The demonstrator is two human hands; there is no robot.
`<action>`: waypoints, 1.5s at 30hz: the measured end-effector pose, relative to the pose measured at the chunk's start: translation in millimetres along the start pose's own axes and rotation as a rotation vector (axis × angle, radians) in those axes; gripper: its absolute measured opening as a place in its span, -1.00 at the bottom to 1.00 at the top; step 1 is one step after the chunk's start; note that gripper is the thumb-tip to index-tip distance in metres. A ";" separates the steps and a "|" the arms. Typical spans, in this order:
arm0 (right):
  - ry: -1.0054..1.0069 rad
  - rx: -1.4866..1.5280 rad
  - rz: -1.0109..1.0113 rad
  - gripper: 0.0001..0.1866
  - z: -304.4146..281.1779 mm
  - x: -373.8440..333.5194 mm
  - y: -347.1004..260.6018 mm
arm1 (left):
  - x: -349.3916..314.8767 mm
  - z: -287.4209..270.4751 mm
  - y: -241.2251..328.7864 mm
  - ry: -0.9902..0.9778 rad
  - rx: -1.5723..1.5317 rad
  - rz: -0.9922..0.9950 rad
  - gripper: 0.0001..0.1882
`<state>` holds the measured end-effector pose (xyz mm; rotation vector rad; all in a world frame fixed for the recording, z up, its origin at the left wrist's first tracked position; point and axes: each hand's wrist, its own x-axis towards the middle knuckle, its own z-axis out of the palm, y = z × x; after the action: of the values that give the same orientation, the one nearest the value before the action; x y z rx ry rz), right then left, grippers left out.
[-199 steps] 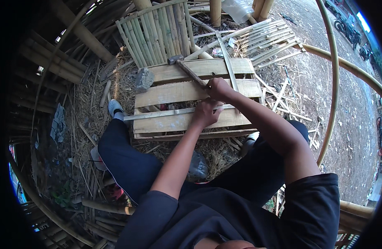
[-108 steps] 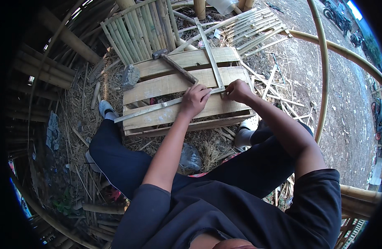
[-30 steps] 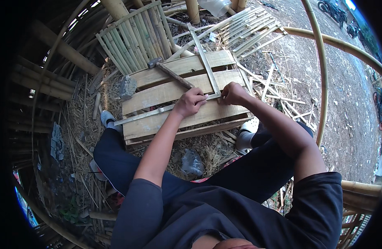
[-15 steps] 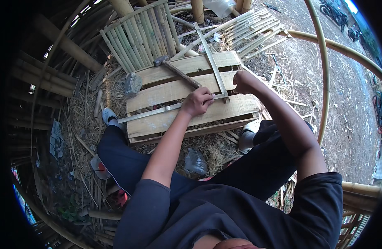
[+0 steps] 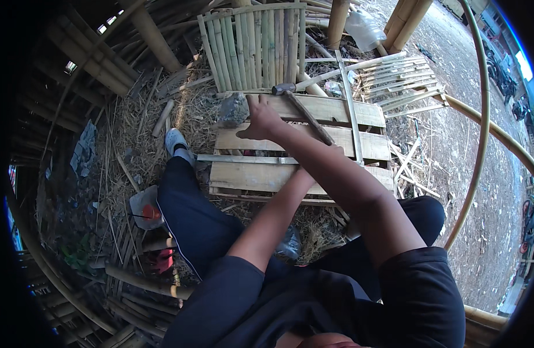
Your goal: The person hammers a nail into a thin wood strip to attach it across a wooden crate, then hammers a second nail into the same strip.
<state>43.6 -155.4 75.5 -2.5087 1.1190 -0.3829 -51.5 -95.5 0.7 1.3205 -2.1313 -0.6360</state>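
Observation:
My right hand (image 5: pixel 260 120) reaches across to the left over the wooden slat bench (image 5: pixel 243 177), fingers apart and holding nothing visible. Close beside its fingers is a grey stone block (image 5: pixel 233 109) at the bench's far left corner. Beneath my right forearm lies my left hand (image 5: pixel 336 149), mostly hidden, so its fingers cannot be made out. It is by the thin bamboo strip (image 5: pixel 238 158) lying across the slats. A second bamboo strip (image 5: pixel 349 104) runs away from me on the right. A hammer (image 5: pixel 307 115) with a wooden handle rests on the slats between them.
Behind the bench stands a bamboo slat panel (image 5: pixel 252 49). Another slatted bamboo piece (image 5: pixel 403 78) lies at the far right. A curved bamboo pole (image 5: pixel 484 116) rises on the right. A cup with red contents (image 5: pixel 146 210) is near my left leg. Straw and offcuts cover the ground.
My right hand has swung left from the strips' crossing to beside the stone, and has opened. My right forearm now covers most of my left hand. The whole view has shifted.

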 end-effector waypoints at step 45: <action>0.362 -0.146 0.795 0.07 -100.5 -96.1 216.7 | -2.3 -1.4 3.2 0.230 -0.035 0.332 -0.91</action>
<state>-199.6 -238.7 62.5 -1.9087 2.2130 -0.5366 -51.8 -92.3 3.3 0.9396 -2.0729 -0.3634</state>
